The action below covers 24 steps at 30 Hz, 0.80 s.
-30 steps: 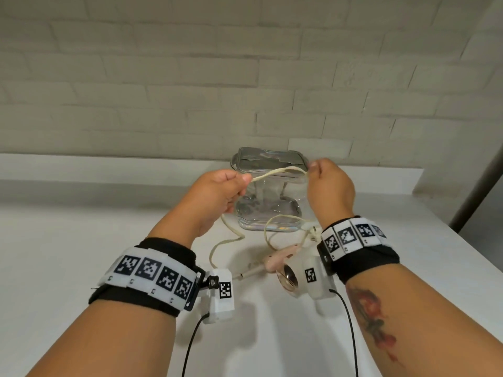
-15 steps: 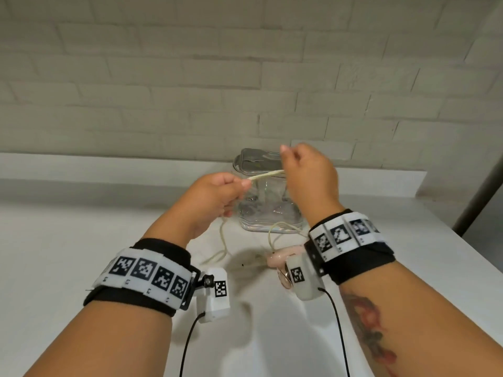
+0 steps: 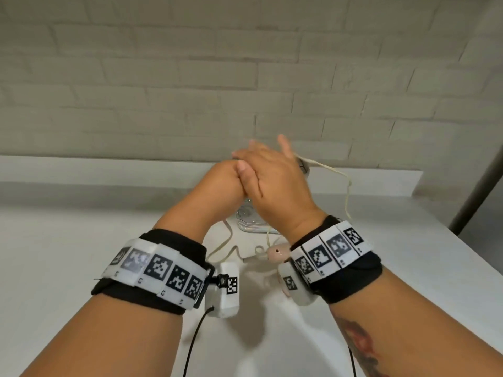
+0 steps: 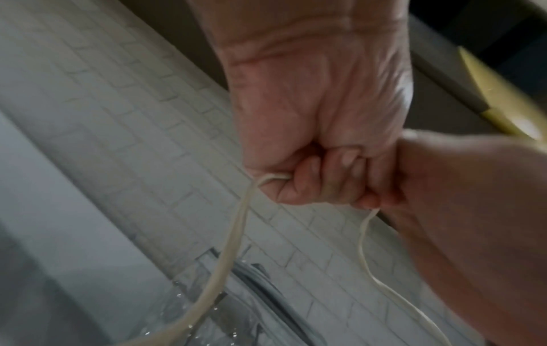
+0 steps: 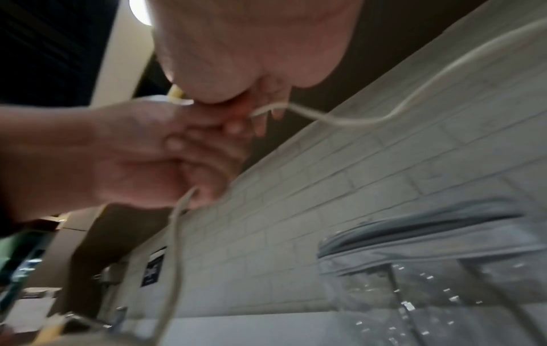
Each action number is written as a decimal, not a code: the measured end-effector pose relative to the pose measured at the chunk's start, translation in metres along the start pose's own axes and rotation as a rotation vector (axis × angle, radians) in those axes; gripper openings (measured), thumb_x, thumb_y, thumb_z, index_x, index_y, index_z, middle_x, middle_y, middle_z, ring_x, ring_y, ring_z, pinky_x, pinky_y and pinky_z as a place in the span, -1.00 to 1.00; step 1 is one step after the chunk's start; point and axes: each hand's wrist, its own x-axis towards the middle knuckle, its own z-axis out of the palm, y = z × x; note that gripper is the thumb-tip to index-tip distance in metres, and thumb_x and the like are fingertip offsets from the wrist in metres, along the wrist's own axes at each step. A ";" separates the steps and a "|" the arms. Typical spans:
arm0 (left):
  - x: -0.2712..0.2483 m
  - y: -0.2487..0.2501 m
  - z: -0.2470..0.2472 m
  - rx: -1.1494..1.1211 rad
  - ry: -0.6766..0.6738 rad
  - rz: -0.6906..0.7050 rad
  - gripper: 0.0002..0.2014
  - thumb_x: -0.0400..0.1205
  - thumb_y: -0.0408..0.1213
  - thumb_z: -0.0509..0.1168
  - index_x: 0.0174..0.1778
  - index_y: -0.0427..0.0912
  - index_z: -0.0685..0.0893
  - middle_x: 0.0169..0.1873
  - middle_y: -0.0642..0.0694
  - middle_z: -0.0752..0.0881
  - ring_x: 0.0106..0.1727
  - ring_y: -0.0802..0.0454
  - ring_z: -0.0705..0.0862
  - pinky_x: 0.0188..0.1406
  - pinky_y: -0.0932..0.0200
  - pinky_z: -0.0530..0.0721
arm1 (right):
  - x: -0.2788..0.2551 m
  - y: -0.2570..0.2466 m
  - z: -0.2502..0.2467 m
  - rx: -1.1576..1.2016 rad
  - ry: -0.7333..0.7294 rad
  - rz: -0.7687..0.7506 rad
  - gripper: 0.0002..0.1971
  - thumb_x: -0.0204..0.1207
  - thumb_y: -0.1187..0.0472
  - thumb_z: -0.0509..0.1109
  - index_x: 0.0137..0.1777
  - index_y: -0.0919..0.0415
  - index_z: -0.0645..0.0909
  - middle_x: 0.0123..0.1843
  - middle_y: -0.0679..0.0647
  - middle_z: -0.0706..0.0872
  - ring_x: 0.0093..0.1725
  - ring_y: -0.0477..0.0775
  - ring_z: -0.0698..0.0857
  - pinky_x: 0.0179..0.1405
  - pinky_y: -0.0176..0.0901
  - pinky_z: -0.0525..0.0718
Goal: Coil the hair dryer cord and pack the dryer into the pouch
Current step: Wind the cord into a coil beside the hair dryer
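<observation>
My left hand [image 3: 227, 183] is a fist round the cream cord [image 3: 345, 186]; in the left wrist view the left hand [image 4: 313, 185] has two strands of cord [image 4: 234, 234] hanging from it. My right hand [image 3: 269, 170] lies across the top of the left and pinches the cord, whose loop swings out to the right. In the right wrist view the cord [image 5: 355, 121] leaves the right hand's fingertips [image 5: 260, 121]. The pink hair dryer [image 3: 277, 253] lies on the counter below my wrists. The clear pouch [image 3: 249, 221] with its grey zipper rim [image 5: 414, 229] stands behind, mostly hidden by my hands.
A white counter [image 3: 81, 240] runs under both arms, with a raised ledge [image 3: 109, 167] against the brick wall [image 3: 245, 77]. The counter's right edge [image 3: 446, 235] falls away beside a dark post [image 3: 479, 186]. Black cables trail from both wrist cameras.
My right hand has swept left over the top of my left fist, carrying the cord with it. A loop of cord now hangs to the right. Both hands have risen.
</observation>
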 end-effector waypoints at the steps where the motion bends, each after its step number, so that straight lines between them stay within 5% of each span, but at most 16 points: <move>1: 0.001 0.003 0.000 0.039 0.018 0.009 -0.80 0.65 -0.39 0.17 -0.11 -0.18 0.72 -0.29 -0.03 0.78 -0.22 0.00 0.69 -0.25 0.14 0.65 | 0.001 -0.005 0.001 0.056 -0.001 0.034 -0.52 0.64 -0.04 -0.06 0.06 0.11 0.70 -0.04 0.07 0.82 0.04 0.17 0.74 0.25 0.01 0.49; 3: -0.002 0.002 0.000 -0.048 0.013 -0.049 -0.73 0.63 -0.38 0.21 -0.37 -0.06 0.64 -0.62 0.16 0.65 -0.50 0.24 0.57 -0.52 0.34 0.47 | 0.002 -0.004 0.001 0.040 0.018 0.115 -0.45 0.61 -0.14 -0.14 -0.06 0.14 0.65 -0.36 0.01 0.69 -0.29 0.19 0.69 -0.30 -0.07 0.55; 4: -0.003 -0.002 0.000 -0.114 -0.011 -0.072 -0.69 0.62 -0.36 0.25 -0.45 -0.01 0.60 -0.73 0.19 0.56 -0.62 0.28 0.48 -0.57 0.36 0.39 | 0.002 -0.001 0.001 -0.006 0.021 0.134 -0.43 0.60 -0.18 -0.14 -0.12 0.14 0.63 -0.42 0.00 0.64 -0.35 0.20 0.66 -0.39 -0.07 0.52; 9: -0.013 -0.028 0.001 -0.524 -0.080 -0.198 -0.72 0.64 -0.23 0.34 -0.42 -0.09 0.57 -0.63 0.09 0.43 -0.63 0.17 0.30 -0.48 0.19 0.35 | 0.008 0.022 -0.002 0.138 0.047 0.446 -0.52 0.61 -0.20 0.16 -0.46 0.06 0.37 -0.53 -0.06 0.43 -0.48 -0.01 0.43 -0.45 -0.12 0.33; 13: -0.023 -0.045 -0.002 -0.548 -0.100 -0.251 -0.68 0.68 -0.19 0.26 -0.42 -0.15 0.53 -0.68 0.11 0.28 -0.64 0.17 0.26 -0.46 0.20 0.39 | 0.008 0.064 -0.011 0.283 0.297 0.775 -0.52 0.57 -0.23 0.20 -0.41 0.12 0.50 -0.39 0.03 0.61 -0.32 0.15 0.60 -0.23 0.07 0.64; 15: -0.024 -0.050 -0.004 -0.618 -0.066 -0.272 -0.67 0.70 -0.20 0.23 -0.40 -0.18 0.51 -0.71 0.12 0.27 -0.68 0.17 0.22 -0.49 0.21 0.40 | 0.003 0.080 -0.015 0.219 0.282 0.856 -0.51 0.60 -0.21 0.16 -0.34 0.17 0.56 -0.37 0.02 0.64 -0.26 0.19 0.65 -0.28 0.02 0.62; 18: -0.020 -0.049 -0.005 -0.657 0.015 -0.273 -0.68 0.69 -0.21 0.25 -0.40 -0.19 0.50 -0.73 0.15 0.30 -0.68 0.17 0.21 -0.59 0.26 0.34 | -0.006 0.079 -0.013 -0.059 0.092 0.688 -0.52 0.68 -0.10 0.05 -0.36 0.19 0.48 -0.50 -0.02 0.48 -0.38 0.17 0.54 -0.38 -0.12 0.38; 20: -0.013 -0.043 -0.003 -0.574 0.043 -0.255 -0.67 0.67 -0.20 0.28 -0.43 -0.16 0.53 -0.71 0.14 0.32 -0.63 0.13 0.21 -0.59 0.23 0.26 | -0.006 0.061 -0.011 -0.121 0.075 0.428 -0.59 0.69 0.01 0.03 -0.37 0.12 0.44 -0.54 -0.08 0.43 -0.43 0.11 0.47 -0.11 -0.09 0.46; 22: -0.005 -0.033 -0.002 -0.426 0.049 -0.209 -0.66 0.62 -0.13 0.32 -0.50 -0.06 0.58 -0.67 0.11 0.39 -0.57 0.06 0.27 -0.51 0.18 0.28 | -0.001 0.033 -0.008 -0.107 0.050 0.195 -0.64 0.67 0.06 0.00 -0.31 0.06 0.49 -0.45 -0.08 0.54 -0.36 0.07 0.51 0.15 0.02 0.47; 24: 0.001 -0.021 -0.004 -0.276 0.051 -0.156 -0.69 0.57 -0.12 0.29 -0.53 0.02 0.62 -0.64 0.14 0.48 -0.50 0.03 0.36 -0.39 0.09 0.37 | 0.004 0.008 -0.003 -0.108 0.014 0.056 -0.64 0.65 0.05 0.00 -0.20 0.09 0.59 -0.33 -0.03 0.68 -0.27 0.10 0.61 0.02 0.00 0.50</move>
